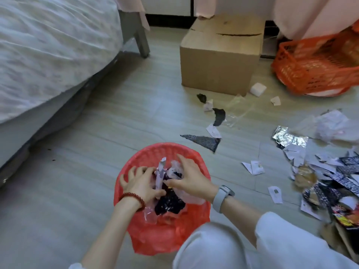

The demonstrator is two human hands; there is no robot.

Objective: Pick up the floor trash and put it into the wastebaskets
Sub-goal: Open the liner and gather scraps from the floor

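A red wastebasket (147,152) lined with a red bag stands on the floor in front of me. Over its mouth both hands hold one bundle of trash (168,200): white paper strips, clear plastic and a dark crumpled wrapper. My left hand (139,183) grips the bundle from the left, fingers curled. My right hand (189,179) grips it from the right, fingers spread over the top. More trash lies on the floor: a dark triangular scrap (204,141), white paper bits (254,167), and a big pile of torn paper and foil (326,171) at the right.
A bed (48,55) fills the left side, its leg (142,43) at the back. A cardboard box (221,57) stands behind the scraps. An orange basket (314,68) sits at the back right. My white-trousered knees (252,247) are at the bottom right.
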